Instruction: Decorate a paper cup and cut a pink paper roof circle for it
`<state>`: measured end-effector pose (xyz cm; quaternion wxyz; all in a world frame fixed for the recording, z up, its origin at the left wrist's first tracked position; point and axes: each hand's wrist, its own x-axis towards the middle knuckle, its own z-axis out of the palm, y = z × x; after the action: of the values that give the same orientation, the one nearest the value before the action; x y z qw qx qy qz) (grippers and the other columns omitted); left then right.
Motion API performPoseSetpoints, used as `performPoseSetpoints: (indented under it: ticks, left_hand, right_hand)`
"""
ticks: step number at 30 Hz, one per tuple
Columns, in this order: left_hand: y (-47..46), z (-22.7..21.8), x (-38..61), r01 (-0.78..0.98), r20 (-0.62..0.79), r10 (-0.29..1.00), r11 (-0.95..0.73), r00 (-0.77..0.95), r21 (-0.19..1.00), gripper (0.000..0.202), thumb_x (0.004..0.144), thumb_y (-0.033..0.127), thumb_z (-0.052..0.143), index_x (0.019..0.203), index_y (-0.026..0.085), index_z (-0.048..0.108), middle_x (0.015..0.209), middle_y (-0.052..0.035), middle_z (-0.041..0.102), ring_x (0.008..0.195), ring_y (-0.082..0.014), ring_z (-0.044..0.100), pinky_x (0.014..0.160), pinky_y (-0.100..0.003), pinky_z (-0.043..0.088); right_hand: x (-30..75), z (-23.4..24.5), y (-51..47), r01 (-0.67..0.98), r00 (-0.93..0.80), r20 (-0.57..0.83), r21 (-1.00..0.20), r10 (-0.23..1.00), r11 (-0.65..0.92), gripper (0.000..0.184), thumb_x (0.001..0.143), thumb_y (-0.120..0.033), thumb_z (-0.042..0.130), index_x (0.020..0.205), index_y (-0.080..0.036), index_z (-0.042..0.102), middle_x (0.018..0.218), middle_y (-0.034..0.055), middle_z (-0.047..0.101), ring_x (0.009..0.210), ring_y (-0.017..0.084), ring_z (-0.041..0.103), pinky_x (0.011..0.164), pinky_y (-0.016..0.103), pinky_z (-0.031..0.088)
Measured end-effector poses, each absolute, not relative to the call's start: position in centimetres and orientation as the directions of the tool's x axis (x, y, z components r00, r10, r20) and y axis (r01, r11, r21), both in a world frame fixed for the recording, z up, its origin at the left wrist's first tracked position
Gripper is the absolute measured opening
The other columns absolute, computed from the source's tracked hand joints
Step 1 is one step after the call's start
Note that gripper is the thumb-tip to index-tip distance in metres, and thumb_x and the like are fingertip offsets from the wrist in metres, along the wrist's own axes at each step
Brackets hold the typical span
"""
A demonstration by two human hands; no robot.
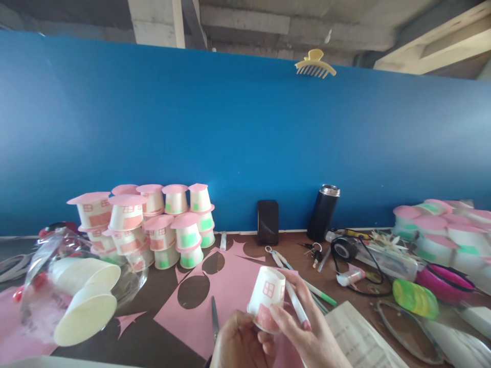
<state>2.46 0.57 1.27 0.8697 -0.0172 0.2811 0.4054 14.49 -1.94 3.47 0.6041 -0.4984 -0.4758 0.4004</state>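
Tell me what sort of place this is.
Likely a craft worktable in a bare workshop room: stacked cup houses with pink roofs, pink paper with circles cut out, and scissors. The left hand holds a cup, the right hand a pen.

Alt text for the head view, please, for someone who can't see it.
The left hand and right hand hold an upturned paper cup with a pink window and door; the right also grips a pen. Pink paper with round cut-outs lies beneath, cup houses stacked at left.

A blue backdrop [245, 128] rises behind the brown table [149, 291], under bare concrete ceiling beams [245, 23].
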Motion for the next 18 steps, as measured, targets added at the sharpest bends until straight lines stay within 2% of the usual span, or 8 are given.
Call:
performPoseSetpoints:
  ticks: [3,7,11,15,18]
  left_hand:
    - [0.6,1.2,2.5,-0.701,-0.489,0.696,0.68,0.526,0.213,0.008,0.069,0.007,0.055,0.068,0.011,0.062,0.056,-0.0027,0.062,0.045,-0.0092,0.049,0.051,-0.021,0.043]
    - [0.6,0.9,2.6,-0.673,-0.468,0.697,0.695,0.543,0.254,0.009,0.07,0.008,0.054,0.064,0.011,0.061,0.051,-0.0025,0.057,0.046,-0.0106,0.049,0.052,-0.022,0.043]
    - [0.6,0.4,2.8,-0.665,-0.437,0.712,0.689,0.549,0.288,0.014,0.073,0.01,0.054,0.061,0.011,0.06,0.048,-0.0017,0.054,0.047,-0.0113,0.049,0.051,-0.022,0.042]
    - [0.7,-0.4,3.0,-0.705,-0.382,0.753,0.648,0.536,0.287,0.016,0.076,0.011,0.057,0.062,0.009,0.063,0.051,-0.0032,0.058,0.049,-0.0111,0.053,0.054,-0.022,0.044]
    - [0.5,-1.0,3.1,-0.717,-0.339,0.769,0.633,0.541,0.292,0.008,0.077,0.013,0.064,0.071,0.008,0.067,0.058,-0.0047,0.064,0.055,-0.0122,0.059,0.058,-0.022,0.047]
  right_hand:
    - [14.5,3.2,-2.0,-0.047,0.198,0.093,-0.993,0.976,0.105,0.047,0.077,-0.046,0.065,0.118,-0.029,0.051,0.083,-0.0001,0.065,0.054,0.015,0.064,0.044,0.026,0.054]
    - [14.8,3.0,-1.9,-0.018,0.176,0.09,-0.995,0.98,0.095,0.047,0.077,-0.049,0.065,0.117,-0.029,0.049,0.08,-0.0014,0.062,0.055,0.016,0.063,0.046,0.027,0.054]
    - [14.7,3.4,-2.0,-0.065,0.124,0.064,-0.995,0.99,0.073,0.047,0.081,-0.048,0.062,0.119,-0.028,0.045,0.073,-0.0027,0.061,0.05,0.015,0.062,0.045,0.027,0.053]
    - [14.3,3.9,-2.1,-0.101,0.19,0.063,-0.991,0.98,0.083,0.047,0.078,-0.047,0.064,0.118,-0.028,0.047,0.076,-0.002,0.063,0.05,0.014,0.061,0.043,0.025,0.052]
    - [14.4,3.7,-1.9,-0.053,0.281,0.144,-0.985,0.949,0.165,0.041,0.077,-0.045,0.065,0.113,-0.029,0.052,0.082,-0.0007,0.065,0.061,0.017,0.065,0.049,0.025,0.053]
